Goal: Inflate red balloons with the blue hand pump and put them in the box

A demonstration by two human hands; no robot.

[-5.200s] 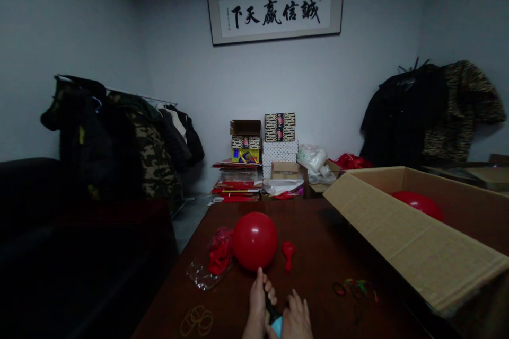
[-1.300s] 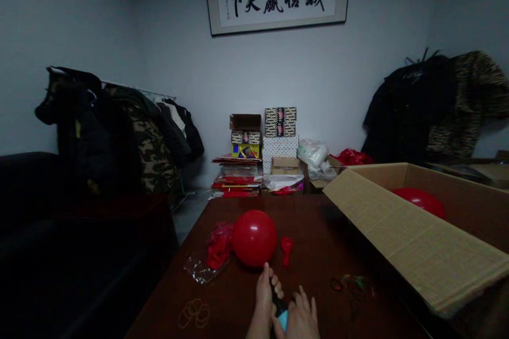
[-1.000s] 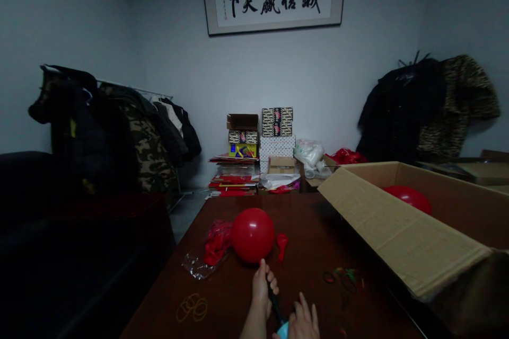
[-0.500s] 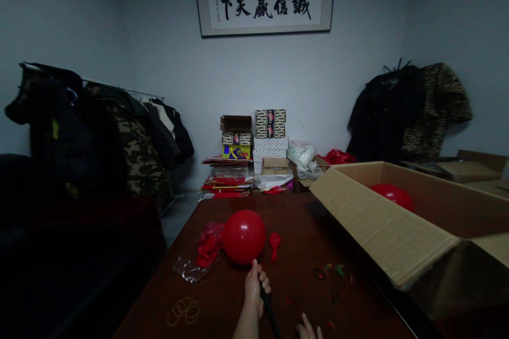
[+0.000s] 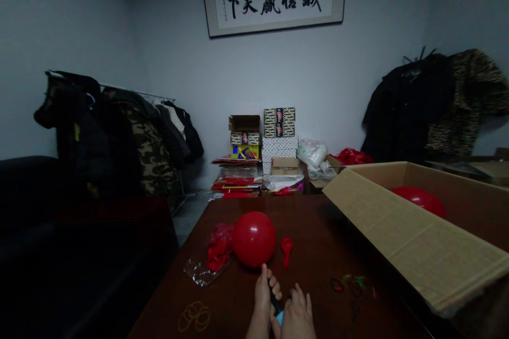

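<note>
A round, inflated red balloon sits at the tip of a black-and-light-blue balloon pump. My left hand is closed round the black front part of the pump, its thumb up by the balloon's neck. Beside the light-blue part is my right hand, back upward, fingers stretched forward; whether it touches the pump I cannot tell. A flat red balloon lies right of the inflated one. To its left is a clear plastic bag with red balloons in it.
Yellowish rubber bands lie on the brown table at front left, small coloured bands at right. An open cardboard box with a red balloon inside stands along the right edge. Stacked boxes stand beyond the table.
My right hand has come up from the lower edge to the pump, where a light-blue part now shows. The view has shifted and tilted; my left hand keeps its hold.
</note>
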